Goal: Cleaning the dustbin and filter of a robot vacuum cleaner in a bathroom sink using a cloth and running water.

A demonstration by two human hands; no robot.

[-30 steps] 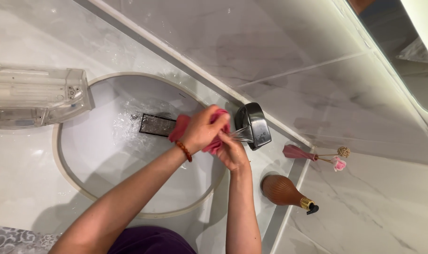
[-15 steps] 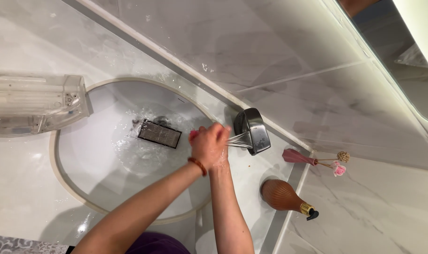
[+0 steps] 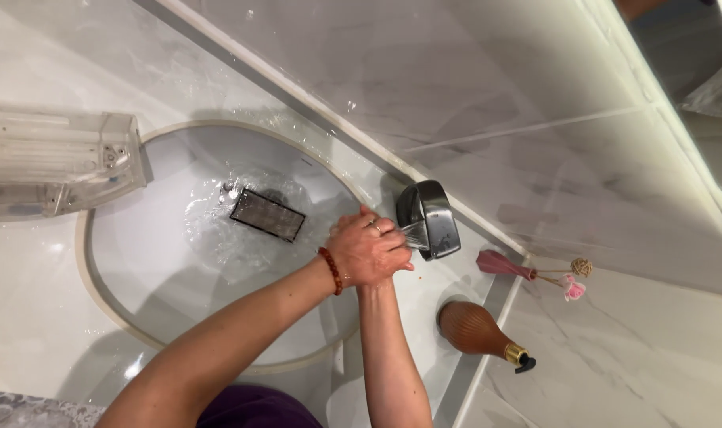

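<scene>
Both hands, left hand (image 3: 369,255) over right, grip clenched together under the faucet (image 3: 429,219) stream.

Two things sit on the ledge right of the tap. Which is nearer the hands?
The brown ribbed pump bottle, lying on its side just right of the right forearm. The pink reed vase lies farther off, beyond the faucet.

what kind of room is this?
Most likely a home bathroom vanity: an oval white undermount basin set in a white marble-look counter, a dark metal tap running water over the clasped hands, and a brown ribbed pump bottle beside marble-look wall tiles.
</scene>
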